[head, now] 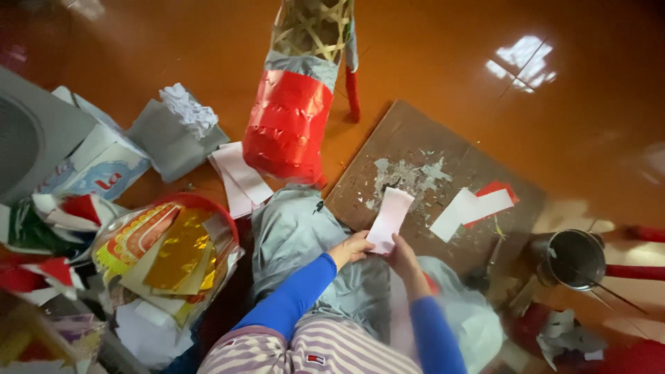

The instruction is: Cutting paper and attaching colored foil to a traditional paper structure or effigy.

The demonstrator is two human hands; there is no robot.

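While both hands are pinching it, the white paper strip [389, 220] is running toward one o'clock, left hand [351, 249] and right hand [404, 260] clamped at its near end

A person seen from above, wearing a bright blue long-sleeved top. Both sleeves are snug, plain and unpatterned; the left sleeve [291, 296] and the right sleeve [435, 337] each end at the wrist, leaving the left hand [352, 248] and right hand [405, 262] bare, with no rings or watch visible. Below are trousers [305, 350] in narrow purple and white stripes, bearing a small red, white and blue patch.
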